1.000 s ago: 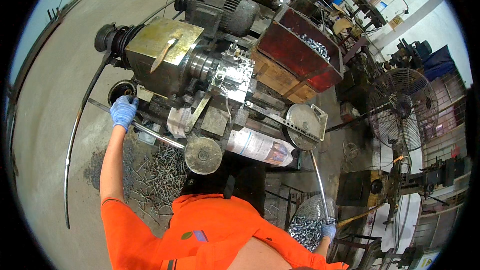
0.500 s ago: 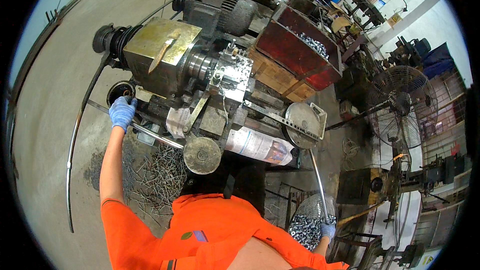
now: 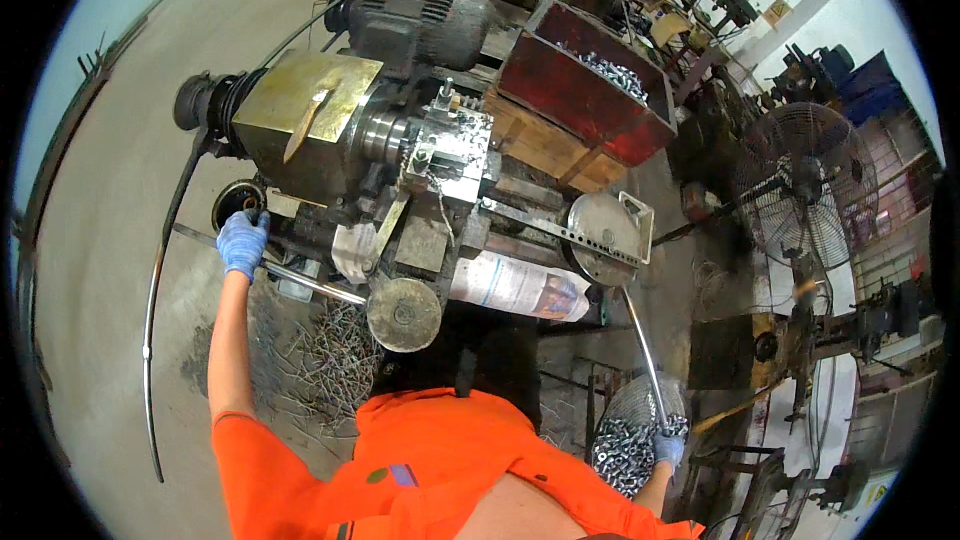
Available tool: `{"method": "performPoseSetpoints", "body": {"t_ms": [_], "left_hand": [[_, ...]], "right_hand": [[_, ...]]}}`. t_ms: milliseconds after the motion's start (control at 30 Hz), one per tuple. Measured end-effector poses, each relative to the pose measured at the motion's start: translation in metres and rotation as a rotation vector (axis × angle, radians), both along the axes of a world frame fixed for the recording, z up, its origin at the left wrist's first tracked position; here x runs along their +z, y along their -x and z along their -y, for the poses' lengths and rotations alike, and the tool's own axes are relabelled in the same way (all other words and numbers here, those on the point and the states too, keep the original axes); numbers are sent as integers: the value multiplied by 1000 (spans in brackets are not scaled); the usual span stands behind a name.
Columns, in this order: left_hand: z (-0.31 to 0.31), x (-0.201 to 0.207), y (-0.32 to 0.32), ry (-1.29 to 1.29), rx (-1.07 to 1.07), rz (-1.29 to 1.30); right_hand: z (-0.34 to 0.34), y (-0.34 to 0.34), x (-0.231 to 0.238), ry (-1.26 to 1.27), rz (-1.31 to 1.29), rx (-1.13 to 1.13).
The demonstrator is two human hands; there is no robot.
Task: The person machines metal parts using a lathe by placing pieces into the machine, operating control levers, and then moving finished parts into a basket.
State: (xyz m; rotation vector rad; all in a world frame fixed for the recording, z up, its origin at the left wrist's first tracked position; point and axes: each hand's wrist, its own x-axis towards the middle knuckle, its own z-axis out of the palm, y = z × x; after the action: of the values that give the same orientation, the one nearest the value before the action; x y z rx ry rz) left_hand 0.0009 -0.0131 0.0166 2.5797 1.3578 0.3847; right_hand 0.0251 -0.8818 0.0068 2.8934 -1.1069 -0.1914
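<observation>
Head view: the left hand (image 3: pixel 243 243), in a blue glove, has its fingers curled round a thin steel bar (image 3: pixel 300 280) that runs along the near-left side of the machine (image 3: pixel 330 140). The right hand (image 3: pixel 668 448), also gloved, grips the low end of a long rod (image 3: pixel 640 345) to the machine's lower right, just over a wire basket (image 3: pixel 625 420) of small bright metal parts (image 3: pixel 620 455); its fingers look wrapped on the rod, though they are too small to be sure.

The rod looks stiff, smooth and probably oily, so it is best held near its end with a full fist; the bar likewise. The parts would be heavy in bulk, loose and sharp-edged.

Against the earlier frames, both hands keep their holds; only the head has shifted a little.
</observation>
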Motion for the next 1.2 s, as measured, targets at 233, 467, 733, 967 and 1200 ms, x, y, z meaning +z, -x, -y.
{"method": "performPoseSetpoints", "body": {"t_ms": [233, 467, 733, 967, 1200], "left_hand": [[11, 16, -5, 29, -10, -21], [3, 6, -5, 39, -6, -37], [2, 5, -3, 10, -12, -7], [2, 4, -7, 24, -24, 25], [2, 2, -4, 9, -22, 5]], "right_hand": [[-3, 2, -1, 34, -53, -106], [16, 8, -19, 10, 13, -68], [-9, 4, -2, 11, -49, -70], [-8, 6, -6, 25, -41, -100], [-22, 8, 1, -34, 21, -55]]}}
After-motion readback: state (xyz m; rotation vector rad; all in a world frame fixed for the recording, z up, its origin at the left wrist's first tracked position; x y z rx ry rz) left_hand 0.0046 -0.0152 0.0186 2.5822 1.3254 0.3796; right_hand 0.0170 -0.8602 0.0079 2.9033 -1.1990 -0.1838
